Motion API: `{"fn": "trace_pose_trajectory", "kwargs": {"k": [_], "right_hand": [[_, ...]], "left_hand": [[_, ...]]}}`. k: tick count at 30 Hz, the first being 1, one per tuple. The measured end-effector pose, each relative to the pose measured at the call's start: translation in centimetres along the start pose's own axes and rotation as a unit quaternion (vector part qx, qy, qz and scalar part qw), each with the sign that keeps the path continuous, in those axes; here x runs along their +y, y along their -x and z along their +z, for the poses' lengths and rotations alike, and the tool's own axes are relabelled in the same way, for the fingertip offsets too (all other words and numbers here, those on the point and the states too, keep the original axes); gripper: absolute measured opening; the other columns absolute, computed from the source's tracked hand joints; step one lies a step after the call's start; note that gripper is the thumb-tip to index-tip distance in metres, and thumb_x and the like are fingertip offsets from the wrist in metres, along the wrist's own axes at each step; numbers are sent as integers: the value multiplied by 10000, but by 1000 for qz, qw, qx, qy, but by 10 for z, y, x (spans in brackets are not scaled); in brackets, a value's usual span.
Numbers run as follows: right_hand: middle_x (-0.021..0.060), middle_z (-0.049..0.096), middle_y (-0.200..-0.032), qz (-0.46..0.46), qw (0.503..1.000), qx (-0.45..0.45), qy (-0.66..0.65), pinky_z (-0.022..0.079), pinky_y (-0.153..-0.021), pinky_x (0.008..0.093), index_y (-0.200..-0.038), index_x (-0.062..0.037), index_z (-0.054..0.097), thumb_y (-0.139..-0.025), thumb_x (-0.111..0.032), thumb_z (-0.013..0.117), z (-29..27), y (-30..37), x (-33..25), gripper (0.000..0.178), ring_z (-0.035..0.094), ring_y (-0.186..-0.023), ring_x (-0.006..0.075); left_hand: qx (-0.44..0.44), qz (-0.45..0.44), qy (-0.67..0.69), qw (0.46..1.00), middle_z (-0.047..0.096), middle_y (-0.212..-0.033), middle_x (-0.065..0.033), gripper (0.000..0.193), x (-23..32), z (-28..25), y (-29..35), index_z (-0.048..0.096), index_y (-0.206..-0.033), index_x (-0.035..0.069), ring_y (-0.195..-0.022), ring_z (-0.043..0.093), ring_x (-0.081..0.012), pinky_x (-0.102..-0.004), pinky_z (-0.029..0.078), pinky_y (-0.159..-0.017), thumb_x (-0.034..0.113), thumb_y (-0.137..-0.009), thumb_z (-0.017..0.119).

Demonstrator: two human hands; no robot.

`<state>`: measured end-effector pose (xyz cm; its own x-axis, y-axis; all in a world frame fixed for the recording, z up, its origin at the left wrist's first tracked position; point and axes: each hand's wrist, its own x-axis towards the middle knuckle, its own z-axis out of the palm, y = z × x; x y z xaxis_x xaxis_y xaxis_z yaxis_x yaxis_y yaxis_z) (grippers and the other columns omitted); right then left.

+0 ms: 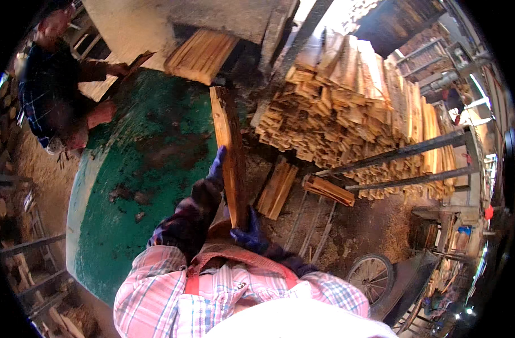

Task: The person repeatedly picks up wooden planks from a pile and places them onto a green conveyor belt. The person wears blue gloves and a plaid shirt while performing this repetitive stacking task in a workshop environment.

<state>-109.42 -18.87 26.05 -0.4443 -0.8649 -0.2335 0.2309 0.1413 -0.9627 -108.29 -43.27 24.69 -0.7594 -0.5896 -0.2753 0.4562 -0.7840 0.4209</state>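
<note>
1. We hold one long wooden slab upright and slightly tilted in front of our chest, its top end reaching up toward the dark machine opening at the far edge of the green table.
2. Our left hand, in a blue glove, presses against the slab's left edge about halfway up; the fingers lie along the wood, curled lightly round it rather than clenched.
3. Our right hand, also gloved in blue, closes round the slab's lower end, close to our body, and carries its weight.
4. Judging by how things lie, much wood is already cut: a big stack of sawn sticks stands to the right, propped by dark metal rails, and a few loose short boards lie on the ground just beside the slab.
5. A flat bundle of planks rests on the table's far side, near the opening.
6. The slab in our hands is not yet laid flat or set against anything; we judge this piece to be at the start of its handling, with the placing left to do.
7. Across the table, another person in a dark checked shirt holds a separate piece of wood; their hands are well apart from ours.
8. A wheel of a cart shows at lower right, on sawdust-covered ground.
</note>
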Motion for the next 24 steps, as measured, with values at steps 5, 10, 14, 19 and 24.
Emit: {"fn": "trace_pose_trajectory", "kwargs": {"k": [5, 10, 14, 19, 24], "right_hand": [[79, 424, -1225, -30, 996, 56, -70, 425, -855, 309, -1364, -65, 219, -776, -198, 681, -37, -35, -5, 760, 479, -1034, 195], [60, 503, -1027, -130, 969, 114, -177, 471, -795, 316, -1236, -67, 372, -841, -292, 602, -150, -239, -250, 509, 527, -901, 195], [42, 532, -891, -191, 905, -77, -372, 475, -748, 296, -1008, -18, 538, -883, -374, 543, -225, -388, -451, 378, 524, -816, 168], [80, 571, -1062, -189, 981, 14, -41, 487, -826, 296, -1196, -16, 492, -911, -203, 521, -156, -421, -299, 342, 576, -935, 176], [27, 572, -826, 130, 986, -56, -89, 471, -662, 278, -946, -73, 610, -860, -270, 601, -55, -378, -118, 215, 536, -727, 121]], "left_hand": [[-74, 108, -240, 962, 560, -1144, -74, 488, 8, 137, -32, 481, -1235, 4, -1076, 496, -154, -303, 386, -945, 357, -900, 525], [-237, 307, -484, 784, 369, -1350, -242, 833, 61, 241, -60, 321, -1328, -58, -1277, 339, -307, -364, 281, -1049, 395, -745, 706], [-128, 170, -447, 869, 457, -1284, -194, 705, 83, 194, -62, 394, -1285, -47, -1193, 438, -271, -359, 357, -986, 322, -769, 701], [10, 163, -523, 837, 591, -1048, -102, 484, 138, 32, -60, 529, -1168, -5, -985, 543, -208, -356, 444, -833, 289, -808, 662], [260, 96, -163, 947, 596, -1026, -69, 393, 213, -70, -77, 558, -1157, 49, -946, 538, -158, -321, 448, -780, 299, -855, 593]]}}
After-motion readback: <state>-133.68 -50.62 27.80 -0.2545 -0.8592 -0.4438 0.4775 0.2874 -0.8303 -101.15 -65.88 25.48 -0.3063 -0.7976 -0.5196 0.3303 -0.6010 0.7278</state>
